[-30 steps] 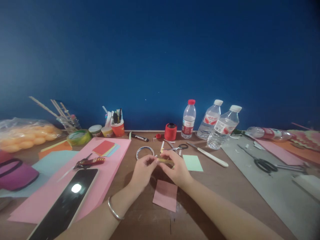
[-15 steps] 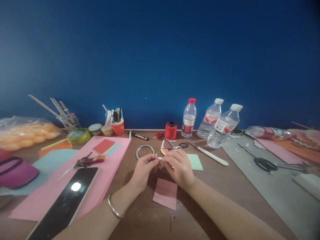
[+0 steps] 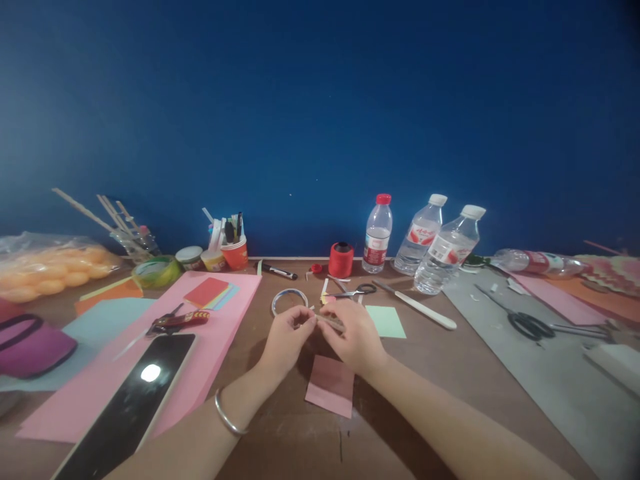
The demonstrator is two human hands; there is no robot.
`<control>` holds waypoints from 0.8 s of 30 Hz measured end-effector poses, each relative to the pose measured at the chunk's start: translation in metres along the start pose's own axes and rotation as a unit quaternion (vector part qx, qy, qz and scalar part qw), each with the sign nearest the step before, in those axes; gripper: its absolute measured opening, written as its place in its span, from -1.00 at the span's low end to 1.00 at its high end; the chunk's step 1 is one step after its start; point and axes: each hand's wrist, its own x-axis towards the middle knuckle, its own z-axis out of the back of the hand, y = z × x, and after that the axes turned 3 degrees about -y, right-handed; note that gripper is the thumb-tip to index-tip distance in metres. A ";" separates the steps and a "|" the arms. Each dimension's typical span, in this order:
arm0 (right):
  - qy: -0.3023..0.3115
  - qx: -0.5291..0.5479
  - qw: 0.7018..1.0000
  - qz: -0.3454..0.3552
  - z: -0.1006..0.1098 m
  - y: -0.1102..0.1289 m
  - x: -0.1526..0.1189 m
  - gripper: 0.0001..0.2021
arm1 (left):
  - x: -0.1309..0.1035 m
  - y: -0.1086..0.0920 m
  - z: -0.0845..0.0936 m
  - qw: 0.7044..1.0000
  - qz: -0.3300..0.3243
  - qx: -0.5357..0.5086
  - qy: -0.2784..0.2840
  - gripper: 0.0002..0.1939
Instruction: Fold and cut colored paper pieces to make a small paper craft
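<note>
My left hand [image 3: 286, 337] is closed in a pinch, thumb against fingers, at the middle of the brown table. Opposite it my right hand [image 3: 356, 337] is closed too, its fingertips almost meeting the left ones. Between them is a thin pale strip [image 3: 331, 324], mostly covered by the fingers; its exact kind cannot be made out. Under the hands lies a square pink paper [image 3: 330, 388]. Just beyond them are a roll of tape [image 3: 273, 303], black-handled scissors [image 3: 367, 289] and small paper scraps. A light green paper square [image 3: 389, 322] lies beside my right hand.
A white-handled knife [image 3: 425, 312], red thread spool [image 3: 341, 261] and upright water bottles [image 3: 377, 250] stand or lie beyond. To the left are a phone [image 3: 135, 393] on pink sheets [image 3: 227, 300] and a pen cup [image 3: 235, 255]. More scissors [image 3: 530, 327] rest on a grey mat [image 3: 505, 373].
My right fingers have shifted slightly, and more of the pale strip now shows between thumb and fingers. The hands stay close together over the same spot.
</note>
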 end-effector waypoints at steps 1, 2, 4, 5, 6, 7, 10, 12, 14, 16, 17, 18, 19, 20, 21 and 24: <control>0.012 0.026 0.999 -0.046 -0.001 0.001 0.001 -0.89 | 0.000 0.000 0.000 1.000 -0.011 0.018 0.001 -0.88; 0.026 0.056 0.994 -0.093 -0.002 0.001 0.002 -0.89 | 0.001 0.000 0.001 0.999 -0.017 0.028 0.003 -0.89; 0.046 0.119 0.977 -0.173 -0.004 0.000 0.003 -0.87 | 0.001 -0.001 0.001 0.999 -0.020 0.034 0.009 -0.90; 0.051 0.151 0.966 -0.204 -0.005 0.000 0.004 -0.87 | 0.001 -0.001 0.001 0.999 -0.019 0.032 0.013 -0.91; 0.051 0.180 0.955 -0.229 -0.006 -0.001 0.004 -0.87 | 0.001 -0.001 0.001 0.999 -0.016 0.028 0.014 -0.91; 0.051 0.208 0.945 -0.248 -0.006 -0.002 0.004 -0.87 | 0.001 -0.001 0.001 0.999 -0.014 0.024 0.015 -0.92; 0.052 0.263 0.921 -0.283 -0.009 -0.002 0.004 -0.86 | 0.000 -0.002 0.001 1.000 -0.013 0.015 0.011 -0.92; 0.050 0.270 0.917 -0.289 -0.009 -0.001 0.004 -0.86 | 0.000 -0.002 0.001 1.000 -0.017 0.011 0.006 -0.93; 0.043 0.261 0.920 -0.288 -0.008 0.000 0.004 -0.86 | 0.000 -0.002 0.000 1.000 -0.021 0.013 0.007 -0.93; 0.039 0.248 0.924 -0.287 -0.007 0.002 0.004 -0.86 | 0.000 -0.002 0.001 0.999 -0.026 0.026 0.010 -0.93; 0.037 0.243 0.926 -0.286 -0.007 0.002 0.005 -0.86 | 0.000 -0.001 0.001 0.999 -0.031 0.034 0.010 -0.93; 0.037 0.237 0.928 -0.285 -0.007 0.002 0.005 -0.86 | 0.000 -0.001 0.001 0.998 -0.035 0.042 0.009 -0.93; 0.038 0.232 0.929 -0.285 -0.007 0.002 0.005 -0.87 | 0.000 -0.001 0.001 0.998 -0.040 0.049 0.007 -0.93; 0.039 0.228 0.930 -0.286 -0.006 0.002 0.005 -0.87 | 0.000 -0.001 0.001 0.997 -0.044 0.055 0.006 -0.93; 0.040 0.225 0.930 -0.286 -0.006 0.002 0.004 -0.87 | 0.000 -0.001 0.001 0.997 -0.047 0.059 0.006 -0.93; 0.041 0.221 0.932 -0.286 -0.007 0.002 0.004 -0.88 | 0.000 -0.001 0.002 0.996 -0.052 0.070 0.007 -0.93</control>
